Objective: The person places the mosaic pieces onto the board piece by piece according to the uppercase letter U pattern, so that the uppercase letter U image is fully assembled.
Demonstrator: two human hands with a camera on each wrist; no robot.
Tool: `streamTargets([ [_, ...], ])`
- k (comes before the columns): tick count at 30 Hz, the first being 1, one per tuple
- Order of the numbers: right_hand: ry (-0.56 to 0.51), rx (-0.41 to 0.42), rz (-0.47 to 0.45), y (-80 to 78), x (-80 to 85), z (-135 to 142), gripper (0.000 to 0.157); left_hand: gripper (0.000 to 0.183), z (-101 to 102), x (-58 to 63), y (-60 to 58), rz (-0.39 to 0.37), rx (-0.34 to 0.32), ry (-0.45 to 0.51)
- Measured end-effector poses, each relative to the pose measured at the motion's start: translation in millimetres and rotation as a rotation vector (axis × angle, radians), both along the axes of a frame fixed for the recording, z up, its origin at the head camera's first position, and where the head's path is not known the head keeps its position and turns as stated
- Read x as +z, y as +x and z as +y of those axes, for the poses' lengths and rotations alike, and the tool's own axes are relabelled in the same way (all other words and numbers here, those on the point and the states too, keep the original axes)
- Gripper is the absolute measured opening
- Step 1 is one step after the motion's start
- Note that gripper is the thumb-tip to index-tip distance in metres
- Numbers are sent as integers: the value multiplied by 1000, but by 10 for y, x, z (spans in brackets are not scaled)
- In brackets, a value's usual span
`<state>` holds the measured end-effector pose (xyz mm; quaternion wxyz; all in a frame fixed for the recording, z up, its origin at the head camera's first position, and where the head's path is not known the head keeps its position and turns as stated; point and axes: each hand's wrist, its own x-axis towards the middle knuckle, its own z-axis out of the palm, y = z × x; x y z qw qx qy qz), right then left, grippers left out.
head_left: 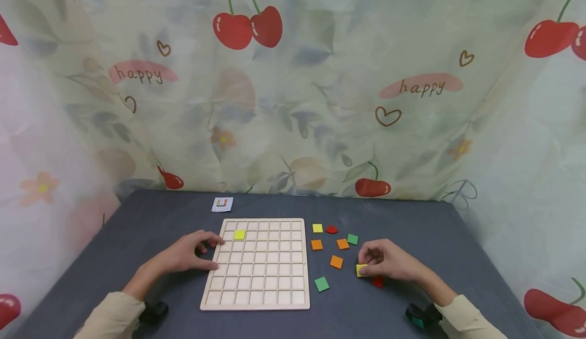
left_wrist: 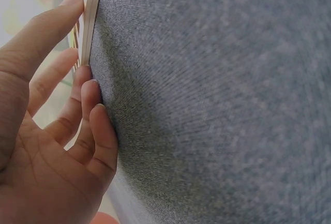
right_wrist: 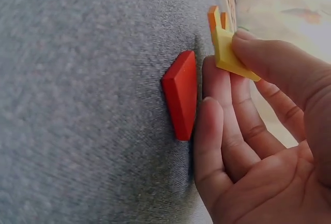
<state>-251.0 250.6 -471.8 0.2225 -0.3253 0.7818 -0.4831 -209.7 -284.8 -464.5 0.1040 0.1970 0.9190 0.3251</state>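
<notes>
My right hand (head_left: 389, 262) pinches a yellow square tile (right_wrist: 230, 53) between thumb and fingers, at the right of the loose tiles. Just below that hand a red tile (right_wrist: 181, 97) lies on the cloth, partly covered in the head view. My left hand (head_left: 189, 252) rests its thumb and fingertips on the left edge of a pale wooden grid board (head_left: 259, 269), fingers spread and loosely bent. One yellow tile (head_left: 239, 234) sits in a cell near the board's upper left corner.
Right of the board lie a yellow tile (head_left: 318, 228), a red tile (head_left: 331, 229), several orange tiles (head_left: 336, 262) and two green ones, the nearer green tile (head_left: 322, 284) by the board. A small pattern card (head_left: 222, 204) lies behind it on the dark tablecloth (head_left: 174, 212).
</notes>
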Motion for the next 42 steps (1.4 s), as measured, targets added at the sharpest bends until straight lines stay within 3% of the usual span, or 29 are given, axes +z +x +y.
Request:
streamTargets([
  [8, -15, -47, 3, -5, 6, -10, 14, 54, 4, 12, -1, 8, -8, -10],
  [16, -26, -83, 75, -29, -8, -72, 12, 54, 19, 24, 14, 8, -10, -7],
  [33, -114, -100, 2, -64, -8, -341, 18, 55, -13, -30, -40, 12, 0, -24],
  [42, -99, -107, 82, -78, 10, -516, 14, 56, 3, -9, -17, 7, 8, -22],
])
